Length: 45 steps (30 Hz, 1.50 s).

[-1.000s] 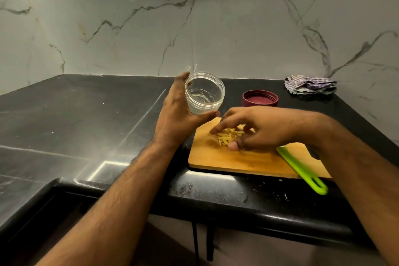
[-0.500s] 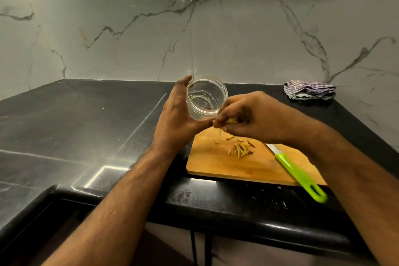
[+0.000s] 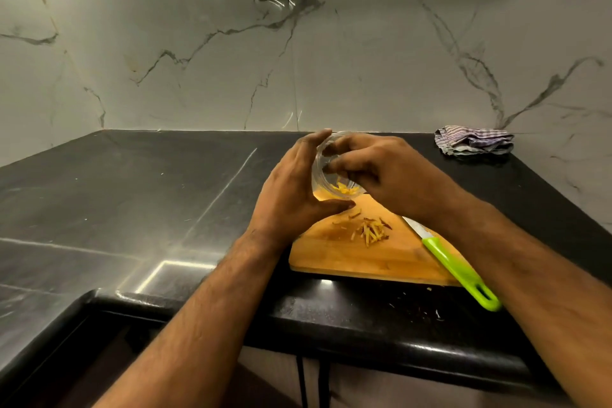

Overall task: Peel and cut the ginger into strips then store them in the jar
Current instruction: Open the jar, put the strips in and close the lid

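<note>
My left hand (image 3: pixel 291 189) grips the clear round glass jar (image 3: pixel 326 172), tilted above the wooden cutting board (image 3: pixel 374 255). My right hand's (image 3: pixel 381 172) curled fingers (image 3: pixel 341 162) reach inside its mouth; some yellow ginger strips (image 3: pixel 344 189) lie inside, below my fingertips, more ginger strips (image 3: pixel 372 231) on the board.

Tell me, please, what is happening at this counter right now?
A person is moving cut ginger into a clear jar. The left hand grips the jar, tilted above the wooden cutting board, while the right hand is at its mouth with fingertips inside. Some ginger strips in the jar show through the wall; a small pile of strips waits on the board. A green-handled knife lies on the board's right side, and a striped cloth sits by the wall.
</note>
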Motion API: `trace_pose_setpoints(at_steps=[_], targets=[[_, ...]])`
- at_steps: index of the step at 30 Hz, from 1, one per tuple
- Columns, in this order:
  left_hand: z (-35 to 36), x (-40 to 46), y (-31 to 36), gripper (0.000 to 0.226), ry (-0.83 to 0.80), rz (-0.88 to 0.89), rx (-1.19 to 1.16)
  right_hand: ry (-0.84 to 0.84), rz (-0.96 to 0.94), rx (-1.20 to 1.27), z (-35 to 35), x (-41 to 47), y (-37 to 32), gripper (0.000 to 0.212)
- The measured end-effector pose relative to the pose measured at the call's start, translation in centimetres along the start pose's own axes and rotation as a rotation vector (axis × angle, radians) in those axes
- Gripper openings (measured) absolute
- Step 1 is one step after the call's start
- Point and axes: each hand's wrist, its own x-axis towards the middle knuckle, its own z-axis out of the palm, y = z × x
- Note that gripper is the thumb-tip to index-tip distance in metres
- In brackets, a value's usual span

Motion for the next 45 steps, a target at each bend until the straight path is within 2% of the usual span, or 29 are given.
trace_pose_setpoints(at_steps=[5,9,10,12,15,17,19,21,23,26,31,36,40,45], targets=[[-0.3,0.0,-0.4,0.106,0.009,-0.019,0.023,0.118,0.061,0.016,-1.3,-0.2,0.1,0.019],[-0.2,0.0,-0.6,0.106,0.040,-0.058,0.032,0.140,0.173,0.175,-2.4,-0.3,-0.2,0.016],[-0.2,0.0,-0.7,0.105,0.053,-0.071,0.033,0.077,0.225,0.244,-2.8,-0.4,-0.2,0.016],[-0.1,0.0,-1.0,0.105,0.078,-0.101,0.049,-0.152,0.339,0.319,-3.4,-0.7,-0.1,0.018],[0.0,0.0,-1.6,0.105,0.115,-0.134,0.070,-0.462,0.435,0.194,-2.8,-1.1,0.4,0.023],[0.1,0.0,-1.7,0.106,0.122,-0.154,0.081,-0.630,0.447,0.082,-2.2,-1.2,0.4,0.035],[0.1,0.0,-1.8,0.108,0.114,-0.160,0.090,-0.750,0.472,0.065,-2.2,-1.4,0.3,0.051],[0.1,0.0,-1.8,0.108,0.107,-0.161,0.090,-0.798,0.475,0.074,-2.3,-1.5,0.0,0.054],[0.2,0.1,-1.8,0.108,0.100,-0.159,0.091,-0.772,0.446,0.054,-2.0,-1.4,-0.4,0.046],[0.4,0.2,-1.9,0.108,0.102,-0.142,0.095,-0.646,0.412,0.064,-1.0,-1.0,-0.9,0.034],[0.3,0.4,-2.3,0.110,0.121,-0.150,0.087,-0.403,0.462,0.096,-1.3,-0.7,0.1,0.034],[0.2,0.3,-2.1,0.112,0.126,-0.172,0.101,-0.670,0.468,0.107,-1.4,-1.3,-0.4,0.048],[0.3,0.4,-2.3,0.112,0.108,-0.166,0.091,-0.655,0.345,0.111,-0.5,-0.7,-1.2,0.036],[0.3,0.4,-2.1,0.109,0.107,-0.145,0.079,-0.605,0.320,0.068,-0.1,-0.2,-1.2,0.022]])
